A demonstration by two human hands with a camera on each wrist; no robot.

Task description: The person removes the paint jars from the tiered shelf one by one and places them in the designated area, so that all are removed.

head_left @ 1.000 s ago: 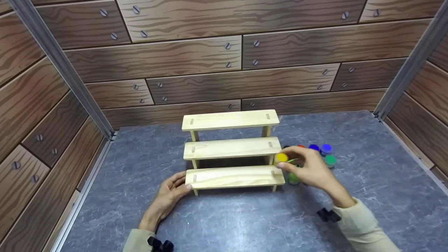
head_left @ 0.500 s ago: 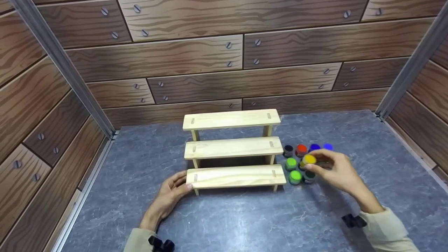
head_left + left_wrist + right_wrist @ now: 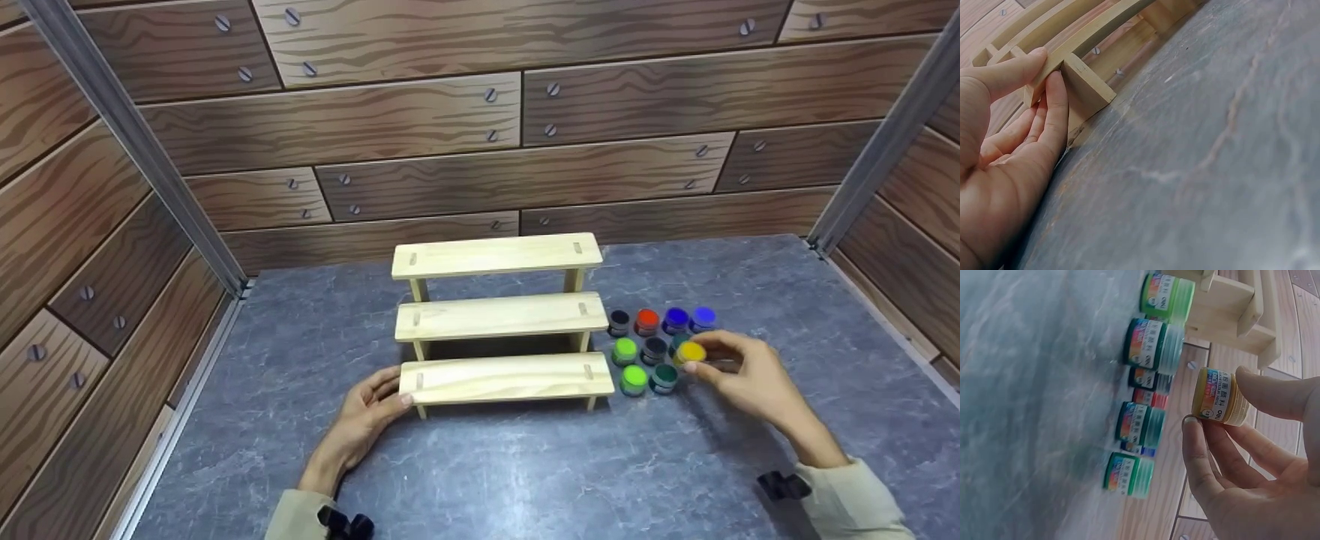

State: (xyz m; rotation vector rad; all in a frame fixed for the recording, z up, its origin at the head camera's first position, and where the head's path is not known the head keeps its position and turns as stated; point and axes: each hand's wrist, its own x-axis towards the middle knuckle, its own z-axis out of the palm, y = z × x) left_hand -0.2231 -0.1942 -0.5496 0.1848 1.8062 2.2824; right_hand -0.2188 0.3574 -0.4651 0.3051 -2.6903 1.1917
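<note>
A pale wooden three-step stand (image 3: 502, 315) is set on the grey table. My left hand (image 3: 364, 412) grips the left end of its lowest shelf, thumb on top and fingers beneath, as the left wrist view shows too. Between thumb and fingers, my right hand (image 3: 757, 379) pinches a small yellow paint jar (image 3: 1216, 396), raised above the table. Paint jars stand in rows to the right of the stand: a light green jar (image 3: 634, 380), a dark green jar (image 3: 664, 378), a red jar (image 3: 647, 322) and several others. The held jar partly hides a teal jar (image 3: 680, 343).
Wood-print panels (image 3: 420, 124) close off the back and both sides. Metal corner posts (image 3: 135, 150) rise at left and right. The jars stand close together, near the stand's right end.
My right hand has carried the yellow paint jar rightward, from beside the lowest shelf to the right side of the jar rows. My left hand keeps its hold on the stand.
</note>
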